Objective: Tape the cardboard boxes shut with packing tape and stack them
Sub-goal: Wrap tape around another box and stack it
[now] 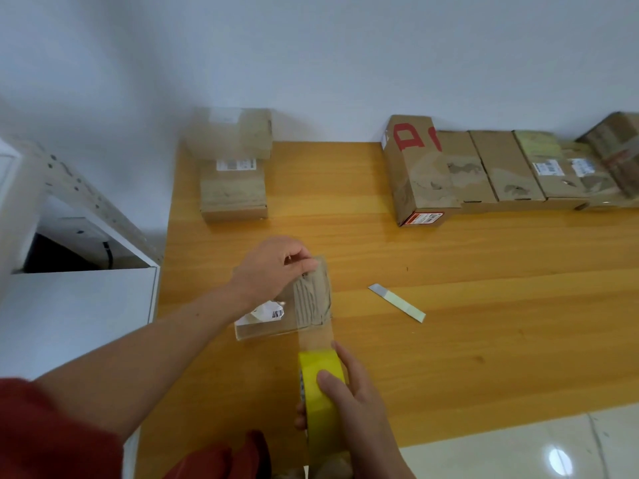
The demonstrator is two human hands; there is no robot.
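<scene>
A small flat cardboard box (313, 302) with a white label lies on the wooden table (484, 305) in front of me. My left hand (273, 271) pinches the free end of the tape at the box's far edge. A clear strip of tape (316, 337) runs from there over the box top back to a yellow roll of packing tape (320, 399). My right hand (356, 409) grips that roll near the table's front edge. A stack of two taped boxes (233, 167) stands at the back left.
A row of several cardboard boxes (484, 171) lines the back right along the wall. A small blade with a pale handle (397, 302) lies on the table right of the box. A white shelf unit (76, 271) stands left of the table. Tiled floor shows at the lower right.
</scene>
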